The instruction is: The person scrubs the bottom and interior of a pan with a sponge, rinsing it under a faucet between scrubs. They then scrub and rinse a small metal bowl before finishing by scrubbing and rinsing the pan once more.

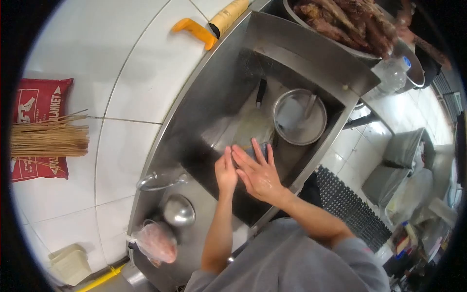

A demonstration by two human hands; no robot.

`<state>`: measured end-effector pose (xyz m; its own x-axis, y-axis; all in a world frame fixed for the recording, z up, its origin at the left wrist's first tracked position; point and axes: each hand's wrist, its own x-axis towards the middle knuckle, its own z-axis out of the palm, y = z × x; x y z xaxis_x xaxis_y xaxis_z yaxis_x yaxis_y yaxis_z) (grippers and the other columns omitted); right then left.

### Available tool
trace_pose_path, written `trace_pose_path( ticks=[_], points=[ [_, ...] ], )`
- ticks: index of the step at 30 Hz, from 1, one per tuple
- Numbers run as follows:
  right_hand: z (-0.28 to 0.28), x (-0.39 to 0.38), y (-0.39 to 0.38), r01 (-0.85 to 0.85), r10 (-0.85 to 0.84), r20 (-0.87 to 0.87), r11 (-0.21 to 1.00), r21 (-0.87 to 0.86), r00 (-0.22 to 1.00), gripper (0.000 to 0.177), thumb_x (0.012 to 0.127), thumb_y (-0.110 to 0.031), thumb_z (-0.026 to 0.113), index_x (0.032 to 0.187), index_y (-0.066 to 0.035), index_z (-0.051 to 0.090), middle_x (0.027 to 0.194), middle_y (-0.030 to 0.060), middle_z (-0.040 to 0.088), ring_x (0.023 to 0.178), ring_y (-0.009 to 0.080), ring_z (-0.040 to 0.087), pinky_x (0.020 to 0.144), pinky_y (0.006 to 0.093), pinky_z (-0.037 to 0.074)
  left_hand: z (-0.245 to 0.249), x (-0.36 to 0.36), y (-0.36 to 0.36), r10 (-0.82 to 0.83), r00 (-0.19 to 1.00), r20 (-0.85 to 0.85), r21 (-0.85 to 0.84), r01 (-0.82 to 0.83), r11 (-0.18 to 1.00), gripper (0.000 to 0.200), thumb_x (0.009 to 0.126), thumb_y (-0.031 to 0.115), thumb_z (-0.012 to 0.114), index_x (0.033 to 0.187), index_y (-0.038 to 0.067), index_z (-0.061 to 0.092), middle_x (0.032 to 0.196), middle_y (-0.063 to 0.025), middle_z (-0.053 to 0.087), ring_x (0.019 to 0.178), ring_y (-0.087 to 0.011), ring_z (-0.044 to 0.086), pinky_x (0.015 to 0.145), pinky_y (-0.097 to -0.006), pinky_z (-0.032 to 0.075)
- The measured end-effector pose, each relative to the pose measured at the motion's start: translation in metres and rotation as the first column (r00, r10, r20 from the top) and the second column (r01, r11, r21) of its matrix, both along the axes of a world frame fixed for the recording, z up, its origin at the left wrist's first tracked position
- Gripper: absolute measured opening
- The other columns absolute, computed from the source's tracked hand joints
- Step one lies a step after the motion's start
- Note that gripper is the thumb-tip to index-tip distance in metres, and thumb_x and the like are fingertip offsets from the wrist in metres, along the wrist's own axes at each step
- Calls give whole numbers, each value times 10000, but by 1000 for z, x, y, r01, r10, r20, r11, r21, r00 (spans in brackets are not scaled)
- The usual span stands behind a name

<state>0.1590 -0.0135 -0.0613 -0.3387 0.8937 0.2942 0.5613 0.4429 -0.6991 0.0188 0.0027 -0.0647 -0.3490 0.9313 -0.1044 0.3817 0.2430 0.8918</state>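
Inspection at the sink [311,61]: the person's left hand [226,173] and right hand [260,175] are raised over its interior, close together. The right hand is open with fingers spread and a wet shine on its back; the left is open too, its fingers straighter and closer together, tips beside the right hand. Neither is seen to grip anything; whether something lies between the palms cannot be told. Their position over the sink would let drips fall inside it. Down in the sink, just beyond the fingers, lies a pale, greenish flat item [255,127], not identifiable. Near it, also in the sink, are 1 round metal pan [300,117] and 1 black handle [261,92], probably a knife's; the sink walls presumably contain any spillage. At the sink's near end, 1 tap [160,182] stands by the wall, with 1 metal bowl [179,210] and 1 bag of pink meat [155,243] on the adjoining worktop [202,238], apparently kept out of the wet. Past the sink's far end, 1 large basin [311,30] holds a heap of meat [348,24], probably to keep the pieces together.
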Motion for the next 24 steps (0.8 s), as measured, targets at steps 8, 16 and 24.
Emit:
trace_pose_path(
  ticks=[8,16,24],
  points=[
    [-41,22,93,106,-164,-161,941,-321,973,397,1034,-265,414,1360,-98,569,1553,78,393,1453,404,283,1149,612,204,-30,-14,-38,86,994,66,-37,-84,996,542,1049,387,484,641,35,429,634,51,411,630,-64,360,550,-288,290],
    [-22,13,96,186,-213,-71,945,-270,975,405,965,-227,511,1347,-108,574,1503,52,457,1434,429,295,1094,714,212,-31,-7,-34,138,981,140,77,-150,986,545,1059,356,475,615,46,408,586,68,363,566,-56,314,505,-294,250],
    [-4,3,36,-38,3,191,983,179,982,420,939,-227,555,1339,-102,575,1506,41,451,1435,428,296,1087,744,173,-29,-4,-28,167,958,232,70,-188,980,565,1055,378,484,596,65,380,583,81,348,565,-44,305,509,-280,240]
  ],
)
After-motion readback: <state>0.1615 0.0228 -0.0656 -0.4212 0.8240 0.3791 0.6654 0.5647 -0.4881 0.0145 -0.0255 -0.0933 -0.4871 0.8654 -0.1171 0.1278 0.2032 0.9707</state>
